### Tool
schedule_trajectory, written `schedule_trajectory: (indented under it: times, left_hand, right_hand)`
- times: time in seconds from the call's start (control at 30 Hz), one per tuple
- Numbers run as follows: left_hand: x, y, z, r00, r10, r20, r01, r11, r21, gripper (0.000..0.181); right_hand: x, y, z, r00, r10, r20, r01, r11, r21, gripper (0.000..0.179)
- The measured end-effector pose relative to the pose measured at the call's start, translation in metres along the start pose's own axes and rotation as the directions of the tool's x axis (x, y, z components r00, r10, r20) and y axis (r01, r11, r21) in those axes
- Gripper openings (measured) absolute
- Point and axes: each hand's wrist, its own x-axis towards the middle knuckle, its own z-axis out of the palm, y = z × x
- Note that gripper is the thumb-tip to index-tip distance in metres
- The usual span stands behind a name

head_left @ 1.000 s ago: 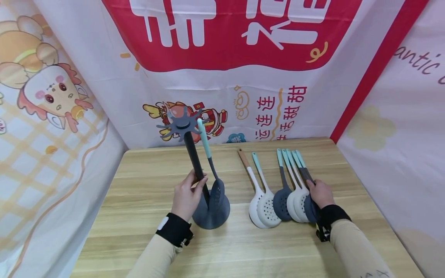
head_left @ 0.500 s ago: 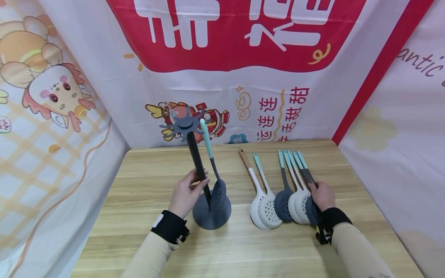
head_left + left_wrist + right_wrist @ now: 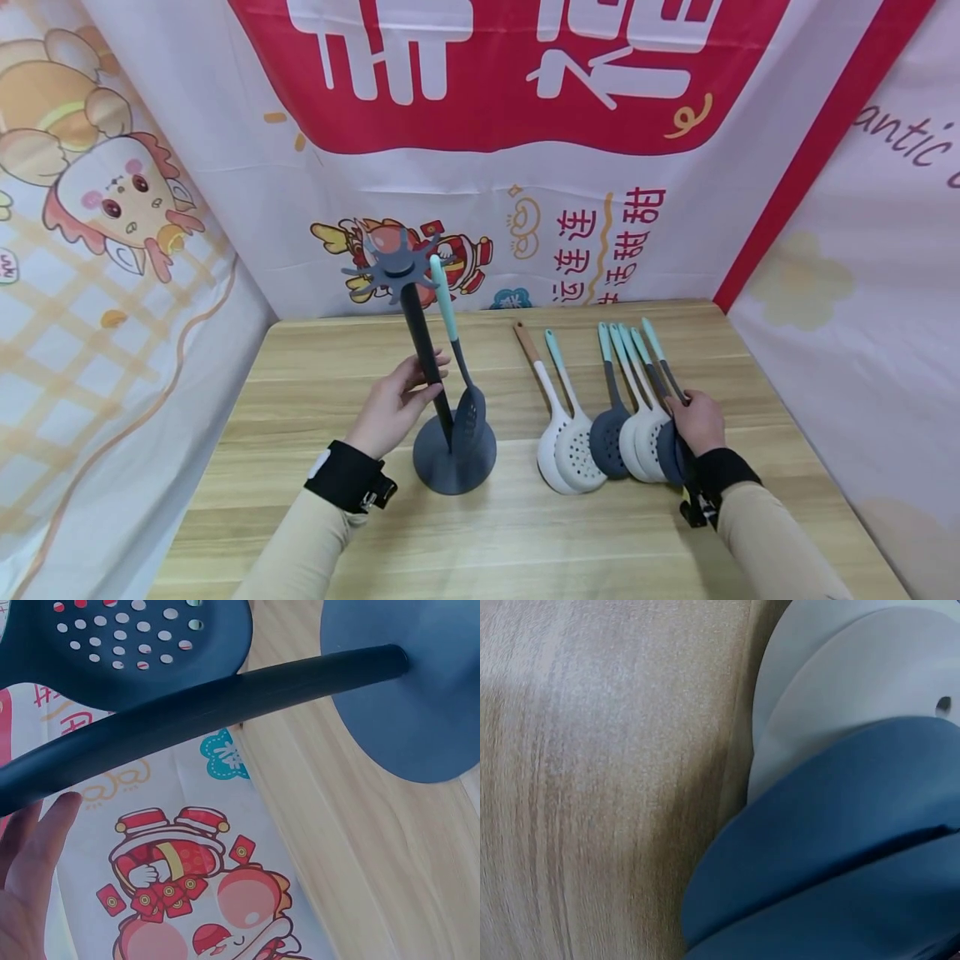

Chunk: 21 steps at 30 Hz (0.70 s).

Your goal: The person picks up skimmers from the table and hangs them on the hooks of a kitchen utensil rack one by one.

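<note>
My left hand loosely holds the pole of a dark grey utensil stand, thumb on one side and fingers behind. In the left wrist view, the fingers lie beside the pole, quite straight. A dark slotted skimmer with a mint handle hangs from the stand's spoked top. My right hand grips the shaft of a dark kitchen utensil with a mint handle, at the right end of the row. Its head is mostly hidden. The right wrist view shows overlapping dark blue-grey heads, without the hand.
On the wooden table lie a white utensil with a brown handle, a white skimmer, a dark slotted one and more pale and dark ones overlapping. Printed cloths hang behind and at both sides.
The rightmost utensil's mint handle has swung right, apart from its neighbour, in my right hand. My left wrist has shifted left, and the fingers on the pole have loosened and spread.
</note>
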Motion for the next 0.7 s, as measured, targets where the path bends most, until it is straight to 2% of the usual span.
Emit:
schedule_trajectory:
  times: [0.13,0.33,0.5,0.7]
  left_hand:
    - [0.0015,0.0002,0.0008,1.000,0.001,0.022,-0.001,1.000,-0.006,0.043]
    - [0.0031,-0.0007,0.0008,1.000,-0.001,0.013,0.001,1.000,0.011,0.041]
    - [0.0039,-0.0024,-0.0001,1.000,-0.008,0.001,0.008,0.999,0.051,0.032]
    - [0.0036,-0.0049,-0.0001,0.999,0.039,-0.013,-0.037,0.993,0.114,0.022]
  right_hand:
    - [0.0006,-0.0004,-0.0014,1.000,0.015,0.013,-0.015,1.000,0.005,0.048]
    - [0.0017,-0.0004,-0.0041,0.999,0.032,0.013,-0.032,0.999,0.006,0.050]
    - [0.0002,-0.0023,-0.0072,0.999,0.031,0.004,-0.032,0.999,0.029,0.051]
    - [-0.0024,-0.0036,-0.0084,0.998,0.049,-0.031,-0.047,0.997,0.068,0.046]
